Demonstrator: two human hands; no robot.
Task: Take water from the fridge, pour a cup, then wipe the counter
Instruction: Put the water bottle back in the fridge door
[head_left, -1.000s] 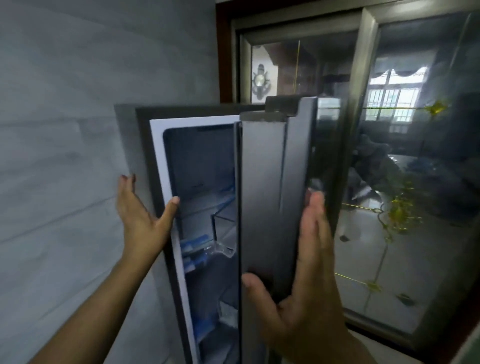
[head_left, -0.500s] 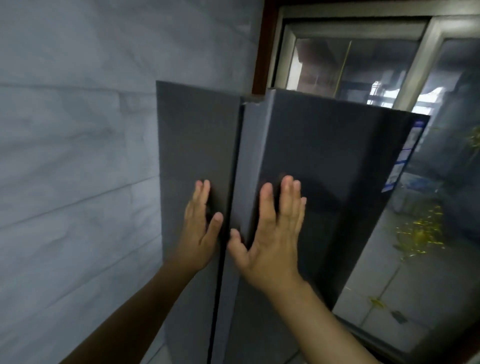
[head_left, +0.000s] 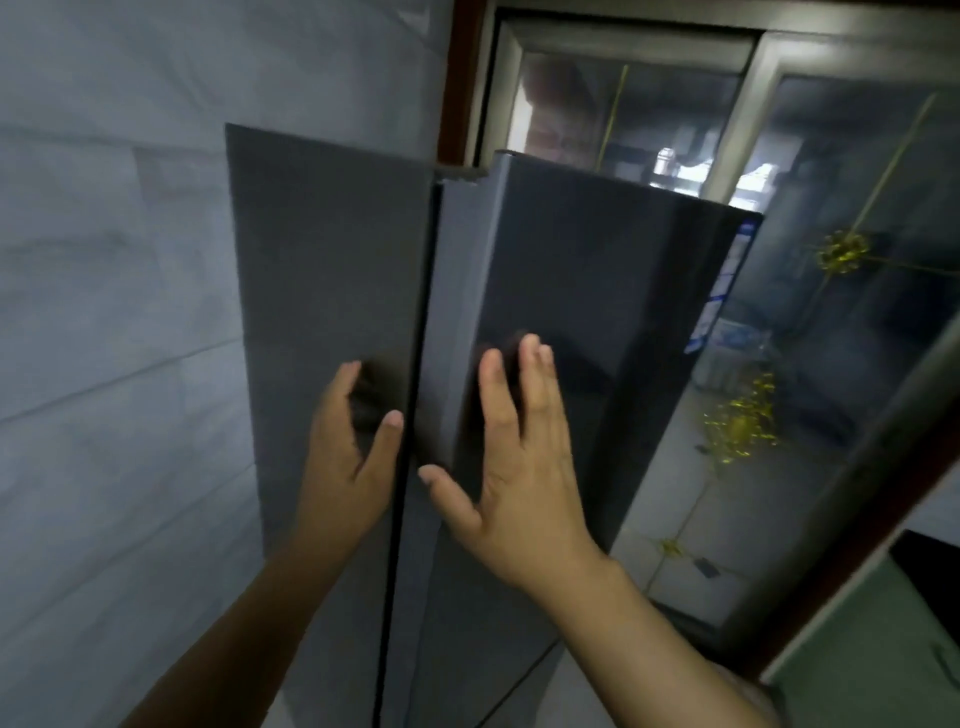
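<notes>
A dark grey fridge stands against the wall. Its glossy door fills the middle of the view and looks shut or almost shut, with a thin dark gap running down between door and cabinet side. My left hand lies flat on the fridge's side panel, thumb near the gap. My right hand rests flat on the door front, fingers spread and pointing up. Neither hand holds anything. The fridge's inside is hidden, and no water bottle or cup shows.
A pale grey tiled wall runs along the left. Behind the fridge to the right is a glass sliding door in a metal frame with gold floral marks. A label strip runs down the door's right edge. A light counter corner shows bottom right.
A second ago the fridge was open with shelves showing and my hands on its frame and door edge. The door has swung closed, and both palms now lie flat on its outside.
</notes>
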